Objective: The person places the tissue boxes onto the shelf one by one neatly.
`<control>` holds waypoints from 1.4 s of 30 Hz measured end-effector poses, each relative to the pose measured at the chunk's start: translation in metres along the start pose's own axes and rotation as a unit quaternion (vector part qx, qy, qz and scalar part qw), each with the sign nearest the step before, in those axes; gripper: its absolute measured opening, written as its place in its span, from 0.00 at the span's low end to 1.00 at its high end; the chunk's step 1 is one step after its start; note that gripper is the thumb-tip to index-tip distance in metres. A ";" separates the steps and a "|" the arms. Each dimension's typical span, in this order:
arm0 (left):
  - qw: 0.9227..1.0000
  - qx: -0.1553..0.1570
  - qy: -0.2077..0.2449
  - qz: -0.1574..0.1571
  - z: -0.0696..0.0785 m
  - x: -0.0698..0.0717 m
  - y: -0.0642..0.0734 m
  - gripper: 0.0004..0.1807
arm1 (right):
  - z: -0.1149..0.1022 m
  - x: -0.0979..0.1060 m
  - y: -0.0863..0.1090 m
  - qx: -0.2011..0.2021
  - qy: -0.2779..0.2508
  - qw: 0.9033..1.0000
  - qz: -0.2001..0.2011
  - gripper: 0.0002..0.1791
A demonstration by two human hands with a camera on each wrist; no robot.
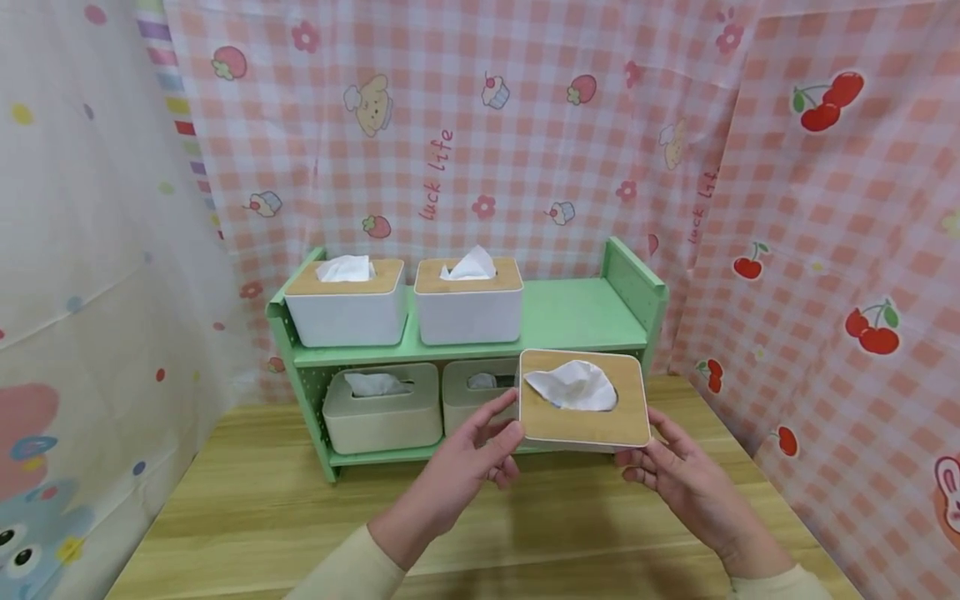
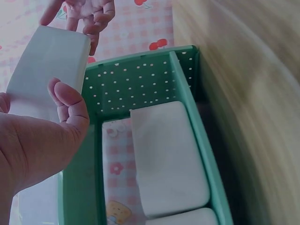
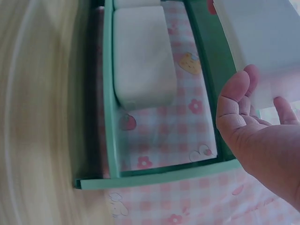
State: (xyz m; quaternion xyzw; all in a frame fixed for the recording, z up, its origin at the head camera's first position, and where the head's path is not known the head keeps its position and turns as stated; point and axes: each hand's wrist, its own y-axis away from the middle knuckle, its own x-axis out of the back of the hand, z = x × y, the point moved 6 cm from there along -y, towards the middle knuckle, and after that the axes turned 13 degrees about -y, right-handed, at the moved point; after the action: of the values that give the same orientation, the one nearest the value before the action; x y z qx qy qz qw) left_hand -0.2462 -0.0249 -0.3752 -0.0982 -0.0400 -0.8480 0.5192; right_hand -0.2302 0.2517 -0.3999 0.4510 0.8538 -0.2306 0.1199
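Observation:
A white tissue box (image 1: pixel 581 429) with a wooden lid and a white tissue poking from its oval slot is held up in front of the green shelf. Its left end is gripped by my left hand (image 1: pixel 468 467), thumb at the lid's edge. My right hand (image 1: pixel 686 483) holds the opposite end, fingers curled below it. From the left wrist, the box's pale side (image 2: pixel 51 61) shows between both hands. The right wrist view has the same box (image 3: pixel 265 40) above my right hand (image 3: pixel 258 126).
The two-tier green shelf (image 1: pixel 577 312) stands on a wood-grain table (image 1: pixel 255 500). Two white, wooden-lidded tissue boxes, left (image 1: pixel 345 317) and middle (image 1: pixel 468 317), sit on top. Below are two greyish tissue boxes, left (image 1: pixel 382 421) and middle (image 1: pixel 461 400), the latter partly hidden. Patterned curtains (image 1: pixel 450 125) surround them.

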 end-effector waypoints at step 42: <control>0.987 0.026 -0.024 0.158 0.059 -0.004 -0.080 0.34 | -0.066 -0.001 -0.037 0.020 0.070 0.973 0.220 0.19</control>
State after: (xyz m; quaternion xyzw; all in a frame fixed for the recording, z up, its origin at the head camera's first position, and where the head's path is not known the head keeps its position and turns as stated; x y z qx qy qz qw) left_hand -0.3083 0.0256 -0.3154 -0.1097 -0.0587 -0.7515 0.6479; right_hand -0.2599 0.2657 -0.3314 0.6448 0.7354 -0.1838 0.0986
